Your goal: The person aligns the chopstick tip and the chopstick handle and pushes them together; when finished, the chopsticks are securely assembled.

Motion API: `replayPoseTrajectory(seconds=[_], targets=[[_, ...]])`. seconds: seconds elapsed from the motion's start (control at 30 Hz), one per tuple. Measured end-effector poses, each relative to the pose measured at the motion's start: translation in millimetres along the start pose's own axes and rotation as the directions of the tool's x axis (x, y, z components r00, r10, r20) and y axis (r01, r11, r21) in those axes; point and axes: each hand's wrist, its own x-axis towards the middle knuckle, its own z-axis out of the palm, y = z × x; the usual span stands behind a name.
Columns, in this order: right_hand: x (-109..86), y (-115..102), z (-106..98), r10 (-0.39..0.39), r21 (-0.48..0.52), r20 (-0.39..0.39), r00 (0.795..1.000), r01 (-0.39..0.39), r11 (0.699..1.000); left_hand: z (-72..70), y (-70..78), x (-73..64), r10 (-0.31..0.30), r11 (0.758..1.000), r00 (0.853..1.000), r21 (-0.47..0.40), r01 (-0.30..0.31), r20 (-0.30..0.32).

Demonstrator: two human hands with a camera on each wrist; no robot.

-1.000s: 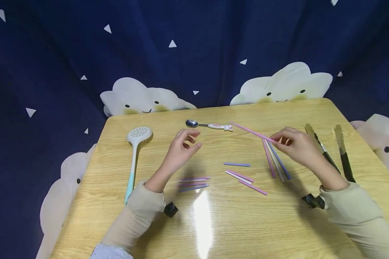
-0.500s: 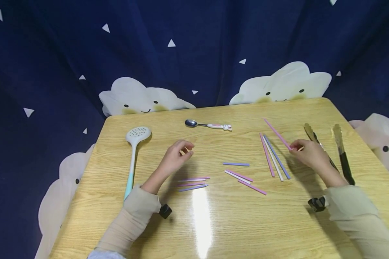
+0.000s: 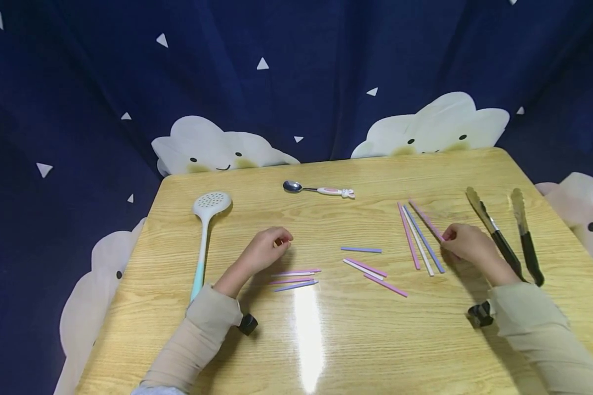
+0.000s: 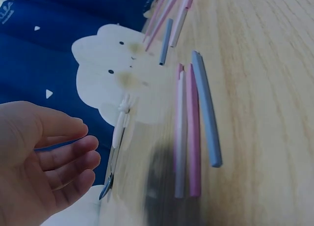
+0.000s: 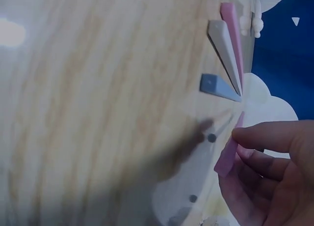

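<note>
My right hand (image 3: pixel 468 242) pinches a long pink stick (image 3: pixel 425 218) between thumb and fingertips. Just left of it, a pink stick (image 3: pixel 408 236), a white stick (image 3: pixel 418 241) and a blue stick (image 3: pixel 425 239) of similar length lie side by side, fanned slightly apart. In the right wrist view the near end of the held pink stick (image 5: pixel 226 159) pokes out below the thumb. My left hand (image 3: pixel 266 249) hovers with loosely curled fingers, holding nothing. Near it lies a small row of shorter sticks, among them a blue stick (image 4: pixel 208 113) and a pink stick (image 4: pixel 194 137).
Several short sticks lie mid-table, including a blue one (image 3: pixel 361 250) and a pink one (image 3: pixel 385 286). A spoon (image 3: pixel 328 191) is at the back, a slotted skimmer (image 3: pixel 204 236) at left. Tongs (image 3: pixel 527 241) lie spread beside the right hand on the wooden table (image 3: pixel 365 351).
My right hand has carried the pink stick rightward and down, turning it to lie nearly parallel with the three long sticks. My left hand has drawn back slightly toward me.
</note>
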Motion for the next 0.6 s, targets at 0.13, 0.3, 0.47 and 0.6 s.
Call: replayPoseTrajectory(seconds=[0.13, 0.3, 0.47, 0.6], targets=[[0.0, -1.4, 3.4, -0.009, 0.014, 0.026, 1.0, 0.009, 1.0, 2.4, -1.5, -1.1, -0.006, 1.0, 1.0, 0.007, 0.006, 0.028], [-0.5, -4.0, 4.3, -0.019, 0.014, 0.042, 0.999, 0.019, 1.0, 4.6, -2.1, -3.6, -0.013, 1.0, 0.999, 0.007, 0.013, 0.043], [-1.5, -10.0, 4.7, -0.049, -0.02, -0.022, 0.999, 0.048, 0.999, 7.5, -2.3, -7.1, -0.026, 1.0, 0.997, -0.005, 0.027, 0.079], [-1.8, -22.1, 9.8, -0.153, 0.001, -0.093, 0.984, 0.154, 0.988, 11.5, -1.6, -9.8, -0.027, 0.999, 0.992, 0.02, 0.025, 0.125]])
